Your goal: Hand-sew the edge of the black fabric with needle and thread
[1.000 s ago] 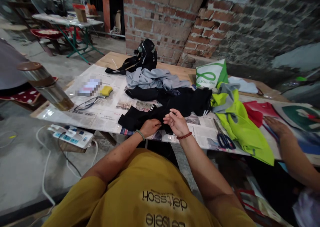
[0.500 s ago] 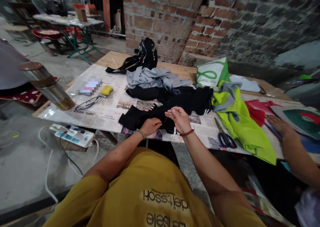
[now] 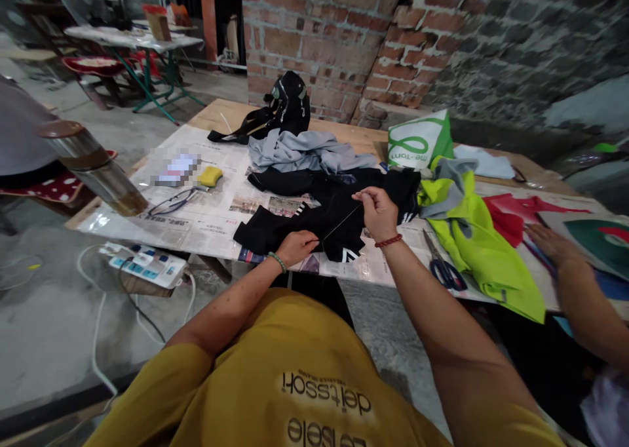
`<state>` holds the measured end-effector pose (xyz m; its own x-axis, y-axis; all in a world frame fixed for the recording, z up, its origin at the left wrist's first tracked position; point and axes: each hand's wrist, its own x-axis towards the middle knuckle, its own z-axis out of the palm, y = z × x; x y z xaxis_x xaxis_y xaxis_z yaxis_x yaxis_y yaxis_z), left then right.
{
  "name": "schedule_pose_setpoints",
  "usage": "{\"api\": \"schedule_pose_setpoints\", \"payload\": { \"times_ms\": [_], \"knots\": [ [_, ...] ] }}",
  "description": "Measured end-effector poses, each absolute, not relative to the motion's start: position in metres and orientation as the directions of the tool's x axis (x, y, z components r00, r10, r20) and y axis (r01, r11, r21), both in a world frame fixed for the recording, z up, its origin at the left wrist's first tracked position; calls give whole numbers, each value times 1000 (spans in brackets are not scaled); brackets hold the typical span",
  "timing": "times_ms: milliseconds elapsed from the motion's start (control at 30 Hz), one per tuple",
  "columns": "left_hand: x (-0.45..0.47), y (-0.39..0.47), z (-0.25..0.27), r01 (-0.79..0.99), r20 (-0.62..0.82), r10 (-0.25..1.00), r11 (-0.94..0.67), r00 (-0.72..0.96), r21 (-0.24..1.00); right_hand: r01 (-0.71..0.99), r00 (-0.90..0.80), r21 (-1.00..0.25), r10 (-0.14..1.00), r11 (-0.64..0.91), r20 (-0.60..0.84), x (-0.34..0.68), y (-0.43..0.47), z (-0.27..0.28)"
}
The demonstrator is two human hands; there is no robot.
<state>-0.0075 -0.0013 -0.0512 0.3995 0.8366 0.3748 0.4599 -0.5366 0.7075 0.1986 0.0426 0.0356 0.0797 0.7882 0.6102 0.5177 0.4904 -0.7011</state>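
Note:
A black garment point(image 3: 339, 204) with white stripes lies spread on the newspaper-covered table. My left hand point(image 3: 296, 247) is closed on its near edge, thumb and fingers pinching the cloth. My right hand point(image 3: 380, 212) is raised above the garment, its fingertips pinched together on a light thread point(image 3: 341, 223). That thread runs taut and slanting from the right fingertips down to the cloth beside my left fingers. Whether a needle is between the right fingertips is too small to tell. Scissors point(image 3: 443, 267) with dark handles rest to the right of my right hand.
A tilted-looking glass flask point(image 3: 98, 172), glasses point(image 3: 171, 201) and a yellow sponge-like block point(image 3: 209, 175) are at left. Grey cloth point(image 3: 309, 151) and a black bag point(image 3: 291, 103) lie behind. At right are a yellow-green garment point(image 3: 476, 237) and another person's hand point(image 3: 550, 242). A power strip point(image 3: 147, 267) sits below the table's left edge.
My right hand has moved up and to the right, away from my left hand, drawing the thread out straight. The garment's near striped corner now shows. My left hand has stayed in place.

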Motion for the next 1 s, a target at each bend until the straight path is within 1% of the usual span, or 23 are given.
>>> {"api": "schedule_pose_setpoints", "payload": {
  "times_ms": [167,433,700,833,1000],
  "knots": [
    [-8,-2,-51,452,380,833,-542,403,708,665,48,-545,699,511,714,220,63,55],
    [-8,-2,-52,456,389,834,-543,392,705,766,45,-414,601,492,798,241,78,90],
    [-9,-1,-52,455,395,824,-557,406,695,770,53,-384,548,510,835,250,83,118],
    [-8,-2,-52,448,399,825,-556,400,700,748,63,-414,564,519,823,249,84,119],
    [-8,-2,-51,456,383,833,-542,399,706,751,45,-411,581,517,813,244,82,114]
  ]
}}
